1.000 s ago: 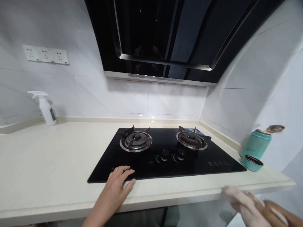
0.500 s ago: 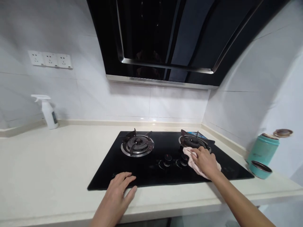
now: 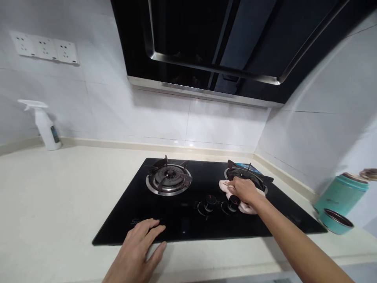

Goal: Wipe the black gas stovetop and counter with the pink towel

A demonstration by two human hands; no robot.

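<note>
My right hand (image 3: 244,190) presses a pale pink cloth (image 3: 247,208) onto the black glass gas stove (image 3: 176,218), its fingers closed over the cloth. The cloth lies just in front of the right burner (image 3: 246,175) and behind the right control knob (image 3: 234,201). My left hand (image 3: 140,245) rests at the stove's front left edge, fingers spread, holding nothing. To its upper right is the left control knob (image 3: 210,201). The left burner (image 3: 170,179) has a dark pan support on it.
A black range hood (image 3: 200,47) hangs low over the stove. On the left of the counter (image 3: 59,196) stands a white spray bottle (image 3: 45,127). A turquoise canister (image 3: 341,192) and a small turquoise bowl (image 3: 336,221) stand at the right. Wall sockets (image 3: 45,48) are at upper left.
My right hand has slid the cloth leftward and a little back, closer to the area between burner and knobs. My left hand stays at the front edge. The view has tilted and shifted slightly.
</note>
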